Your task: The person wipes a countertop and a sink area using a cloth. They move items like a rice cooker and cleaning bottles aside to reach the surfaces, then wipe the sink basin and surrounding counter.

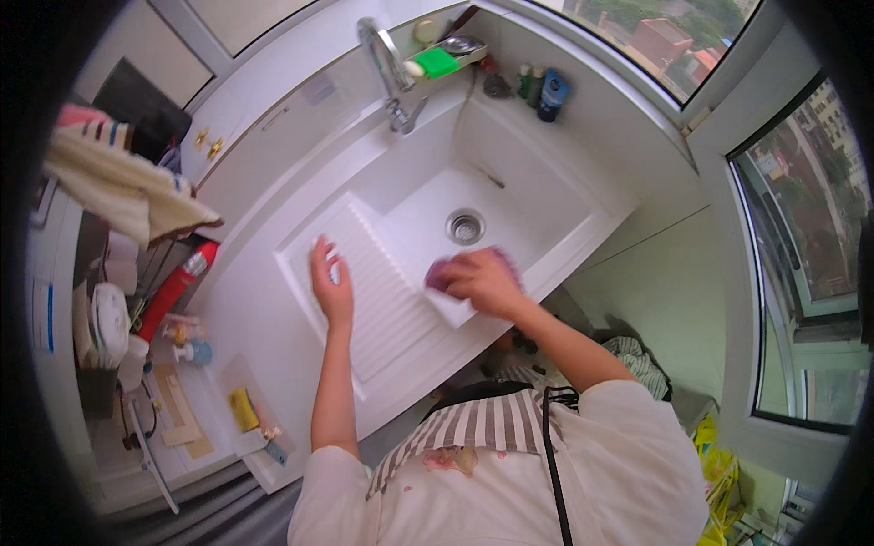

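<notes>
My right hand (483,281) grips a purple cloth (447,273), blurred by motion, over the near edge of the white sink basin (423,205). Over the left side of the ribbed washboard (382,300) is my left hand (332,280), its fingers apart and slightly curled. A small white and dark spot shows by its fingers; whether it is a held thing I cannot tell. The metal drain (466,226) lies beyond my right hand. A chrome faucet (392,75) stands at the basin's back left.
A green soap box (437,63) sits on a corner shelf, with tubes and bottles (552,95) beside it. Left of the sink are a towel (130,184), a red cylindrical item (171,293), pump bottles (194,352) and a yellow sponge (243,409). An open window (744,273) stands at right.
</notes>
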